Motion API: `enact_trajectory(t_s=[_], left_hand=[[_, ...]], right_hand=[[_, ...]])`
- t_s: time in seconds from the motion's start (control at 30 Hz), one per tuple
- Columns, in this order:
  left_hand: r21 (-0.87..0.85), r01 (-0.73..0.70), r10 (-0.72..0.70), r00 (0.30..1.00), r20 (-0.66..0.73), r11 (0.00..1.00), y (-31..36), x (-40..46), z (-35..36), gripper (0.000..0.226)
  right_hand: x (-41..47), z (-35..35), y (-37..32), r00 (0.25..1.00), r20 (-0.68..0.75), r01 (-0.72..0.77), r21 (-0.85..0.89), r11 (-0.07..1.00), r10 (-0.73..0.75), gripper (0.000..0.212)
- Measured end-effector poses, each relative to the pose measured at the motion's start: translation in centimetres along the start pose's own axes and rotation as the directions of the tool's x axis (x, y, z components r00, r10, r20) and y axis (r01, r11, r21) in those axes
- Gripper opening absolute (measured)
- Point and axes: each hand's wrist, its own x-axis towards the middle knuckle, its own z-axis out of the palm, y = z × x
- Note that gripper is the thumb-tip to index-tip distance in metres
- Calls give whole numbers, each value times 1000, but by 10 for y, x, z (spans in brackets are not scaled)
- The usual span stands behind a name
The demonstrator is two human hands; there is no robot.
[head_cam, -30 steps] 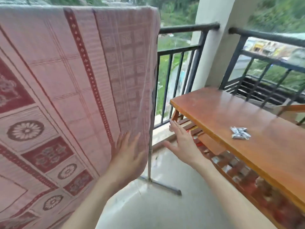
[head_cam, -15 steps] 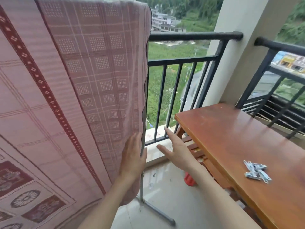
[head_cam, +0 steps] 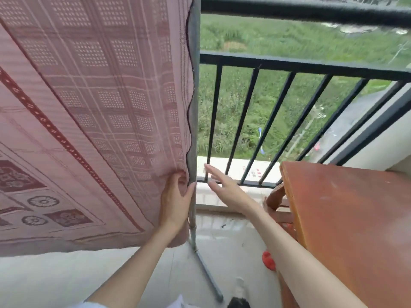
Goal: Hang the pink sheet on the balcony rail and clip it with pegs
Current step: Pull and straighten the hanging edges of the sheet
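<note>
The pink patterned sheet point(head_cam: 100, 107) hangs across the left half of the view, and its right edge runs down along a grey upright pole point(head_cam: 194, 107). My left hand point(head_cam: 175, 196) holds the sheet's right edge low down, its fingers curled into the fabric and its thumb beside the pole. My right hand point(head_cam: 222, 185) hovers just right of the pole with straight fingers, holding nothing, in front of the railing's lower bars. The black balcony rail point(head_cam: 300, 11) crosses the top right. No pegs are in view.
A reddish wooden table point(head_cam: 347, 218) fills the right side, its corner close to my right forearm. The pole's grey foot point(head_cam: 209, 276) slants across the tiled floor. A small red object point(head_cam: 268, 261) lies on the floor under the table edge.
The view has moved closer to the railing and tilted down, so the pegs on the table have left the frame. My left hand's fingers went from flat on the sheet to curled on its edge.
</note>
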Motion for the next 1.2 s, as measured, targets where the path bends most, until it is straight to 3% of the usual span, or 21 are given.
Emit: enact_trajectory(t_s=[0.1, 0.27, 0.43, 0.53, 0.63, 0.7, 0.87, 1.1, 1.2], left_hand=[[-38, 72, -76, 989, -126, 997, 7, 2, 10, 21], [-9, 169, -164, 940, -298, 986, 23, 0, 16, 3], [25, 273, -243, 893, -379, 962, 28, -12, 25, 10], [-14, 338, -305, 832, -464, 941, 29, -23, 33, 28], [-78, 397, -381, 782, -492, 915, 32, -28, 46, 18], [-159, 400, -425, 766, -483, 903, 34, -26, 52, 8], [-242, 365, -438, 729, -526, 899, 42, -22, 59, 9], [-298, 339, -451, 707, -544, 892, 44, -22, 59, 10], [-299, 333, -447, 701, -556, 894, 46, -21, 61, 9]], right_hand=[[31, -13, -2, 986, 141, 78, 93, 993, -91, 45], [60, -30, -3, 904, 391, 72, 252, 965, -170, 35], [75, -33, -3, 833, 513, 84, 258, 963, -210, 37], [87, -30, 1, 779, 590, 72, 250, 966, -211, 38], [95, -29, 8, 719, 668, 10, 265, 964, -191, 36], [99, -26, 9, 687, 701, -28, 290, 957, -192, 37], [100, -19, 2, 655, 731, -45, 289, 956, -190, 48], [105, -17, 0, 630, 750, -19, 275, 961, -202, 44], [106, -20, -3, 634, 737, -15, 312, 950, -233, 29]])
